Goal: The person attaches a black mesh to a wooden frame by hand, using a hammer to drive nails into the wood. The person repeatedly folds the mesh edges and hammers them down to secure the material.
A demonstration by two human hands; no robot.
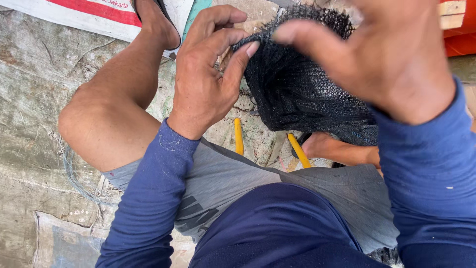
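Both hands, left hand [206, 82] and right hand [391, 54], pinched on black mesh netting [297, 94] (yellow tool handles [239, 136] underneath).

Ground [34, 99]: worn grey-green tarp, cracked and stained. On it: white-and-red printed sheet [94, 15] at top left edge, thin wire coil [74, 181] lower left, two yellow handles [270, 144] centre, person's sandalled foot [156, 20] top.

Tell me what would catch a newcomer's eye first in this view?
The black mesh netting, bunched at top centre, stands out: the left hand pinches its edge while the right hand spreads over it from the upper right. Below the netting, two yellow tool handles poke out past the grey shorts, between the person's bare knees.
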